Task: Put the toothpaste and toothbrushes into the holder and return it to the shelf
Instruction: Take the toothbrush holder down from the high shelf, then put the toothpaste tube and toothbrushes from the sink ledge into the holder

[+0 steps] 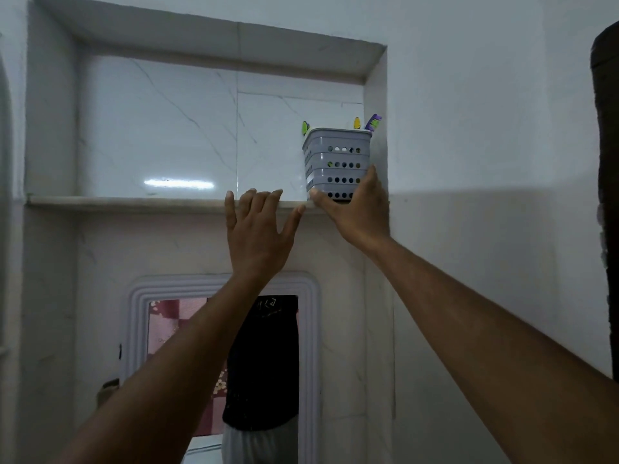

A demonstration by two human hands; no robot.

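Observation:
A grey perforated holder (336,162) stands upright at the right end of the shelf (134,199), close to the niche's right wall. Toothbrush tips stick out of its top: a green one (305,127), a yellow one (357,122) and a purple one (373,121). No toothpaste shows. My right hand (355,209) grips the holder's base from the front, thumb at the lower left corner and fingers up its right side. My left hand (258,226) is raised with fingers spread, its fingertips at the shelf's front edge just left of the holder, holding nothing.
The shelf sits in a marble-tiled wall niche (160,128) above head height. Below hangs a white-framed mirror (221,363) reflecting a person in a dark shirt. A dark object (606,195) edges the far right.

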